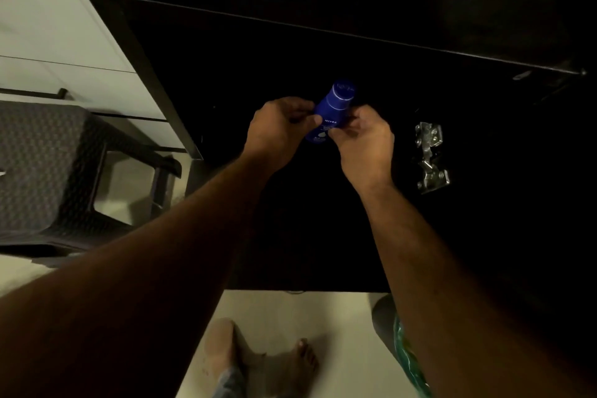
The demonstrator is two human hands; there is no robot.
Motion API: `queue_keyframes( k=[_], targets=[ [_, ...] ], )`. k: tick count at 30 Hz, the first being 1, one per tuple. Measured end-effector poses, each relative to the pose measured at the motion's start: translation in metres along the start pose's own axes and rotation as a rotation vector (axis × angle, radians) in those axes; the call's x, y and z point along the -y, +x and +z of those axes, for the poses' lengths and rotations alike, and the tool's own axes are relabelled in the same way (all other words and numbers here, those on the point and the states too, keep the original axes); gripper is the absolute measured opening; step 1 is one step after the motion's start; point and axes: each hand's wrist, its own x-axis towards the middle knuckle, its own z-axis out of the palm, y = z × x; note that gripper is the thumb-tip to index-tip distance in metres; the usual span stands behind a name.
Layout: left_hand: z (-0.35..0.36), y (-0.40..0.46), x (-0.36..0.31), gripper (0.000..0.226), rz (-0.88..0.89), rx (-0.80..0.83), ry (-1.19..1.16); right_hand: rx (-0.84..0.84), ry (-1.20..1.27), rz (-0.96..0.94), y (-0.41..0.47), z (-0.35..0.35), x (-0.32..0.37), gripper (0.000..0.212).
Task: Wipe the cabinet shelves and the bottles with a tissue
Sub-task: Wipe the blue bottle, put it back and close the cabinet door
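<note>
Blue bottle tilting before the dark cabinet, your left hand and right hand gripping its sides, fingers curling round it.

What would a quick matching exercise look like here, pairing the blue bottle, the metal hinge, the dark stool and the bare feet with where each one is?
Column one:
1. blue bottle
2. metal hinge
3. dark stool
4. bare feet

Column two:
A. on the pale floor at the bottom
B. held between both hands
C. on the dark cabinet, right of the hands
D. at the left, beside the cabinet

Pairs: 1-B, 2-C, 3-D, 4-A
</note>
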Motion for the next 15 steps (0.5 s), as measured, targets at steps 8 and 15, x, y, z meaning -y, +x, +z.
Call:
queue_keyframes(
  k=[8, 15],
  targets=[
    [0.0, 0.01, 0.008, 0.038, -0.033, 0.003, -0.089, 0.036, -0.066, -0.018, 0.012, 0.008, -0.005, 0.027],
    [0.0, 0.014, 0.011, 0.039, -0.042, 0.016, -0.062, 0.037, -0.072, 0.006, 0.01, 0.009, -0.004, 0.028]
  ],
)
